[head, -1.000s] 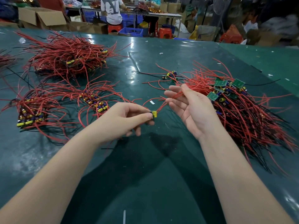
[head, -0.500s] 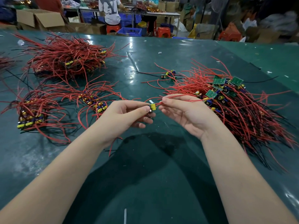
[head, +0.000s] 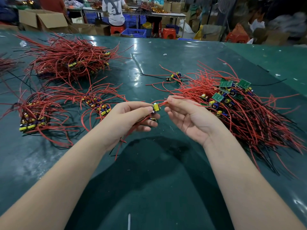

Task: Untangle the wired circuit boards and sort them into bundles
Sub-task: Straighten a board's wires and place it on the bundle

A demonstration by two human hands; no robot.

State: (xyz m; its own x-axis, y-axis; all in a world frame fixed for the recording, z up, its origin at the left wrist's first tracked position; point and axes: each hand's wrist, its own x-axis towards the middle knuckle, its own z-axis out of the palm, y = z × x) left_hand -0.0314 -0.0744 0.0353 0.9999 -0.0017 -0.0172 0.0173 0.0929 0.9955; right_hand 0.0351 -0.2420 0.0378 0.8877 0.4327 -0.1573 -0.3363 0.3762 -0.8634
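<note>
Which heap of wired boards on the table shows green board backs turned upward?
The big heap on the right, beside the right hand. Its green board backs face up; the three left heaps show only yellow and blue parts.

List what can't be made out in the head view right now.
- Circuit board in the left hand: mostly hidden by fingers.
- Red wire pinched by the right hand: far end lost in the right pile.
- Far-left wire bundle: cut by frame edge.
- Background workers: blurred.
</note>
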